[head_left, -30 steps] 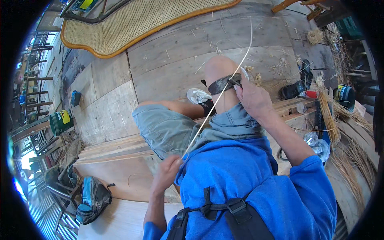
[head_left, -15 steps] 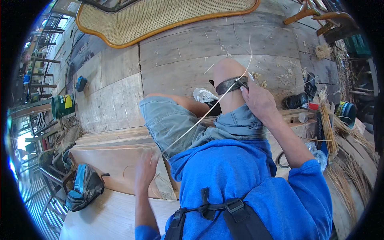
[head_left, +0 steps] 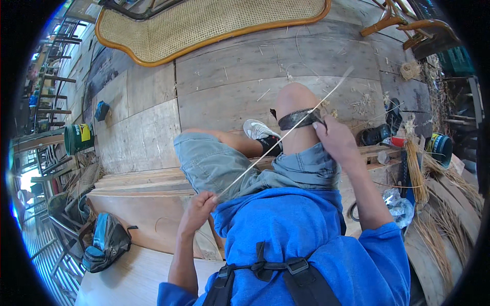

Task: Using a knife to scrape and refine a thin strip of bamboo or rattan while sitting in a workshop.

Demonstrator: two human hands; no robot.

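A long pale cane strand (head_left: 265,154) runs diagonally from my lap up past my right knee, its far end smeared by motion. My left hand (head_left: 199,211) is closed around its near end, beside my left hip. A dark strip (head_left: 296,119) is wrapped around my right leg just below the knee, and the strand crosses over it. My right hand (head_left: 338,140) rests at the strip's right side, fingers pressed together. What lies under those fingertips is hidden.
A woven cane panel with a wooden frame (head_left: 214,31) lies ahead on the plank floor (head_left: 138,137). On the right stand a cane bundle (head_left: 416,171), a dark bucket (head_left: 440,148) and black footwear (head_left: 376,133). A backpack (head_left: 107,242) and green bucket (head_left: 79,138) are at left.
My left hand, blurred and looser before, is now closed on the strand's near end. The strand's far end swung right and straightened. My right hand moved slightly down and right.
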